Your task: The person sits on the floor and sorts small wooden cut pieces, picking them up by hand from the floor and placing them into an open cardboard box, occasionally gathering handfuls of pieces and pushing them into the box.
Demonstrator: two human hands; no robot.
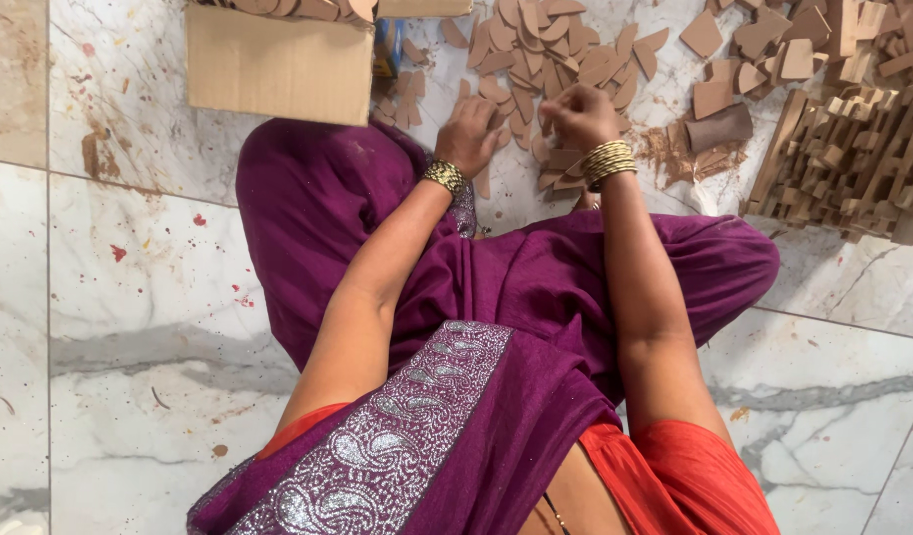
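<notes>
I sit on a marble floor in purple cloth, both arms stretched forward. My left hand, with a gold bangle at the wrist, rests with curled fingers on the near edge of a heap of small flat brown cut-out pieces. My right hand, with several gold bangles, is closed over pieces at the same heap's front edge; what lies inside its fingers is hidden. A few pieces lie stacked just under that wrist.
A cardboard box with more pieces stands at the upper left beside the heap. Larger brown offcuts lie scattered at the upper right. A stack of interlocked wooden lattice parts fills the right side. My knees spread to both sides.
</notes>
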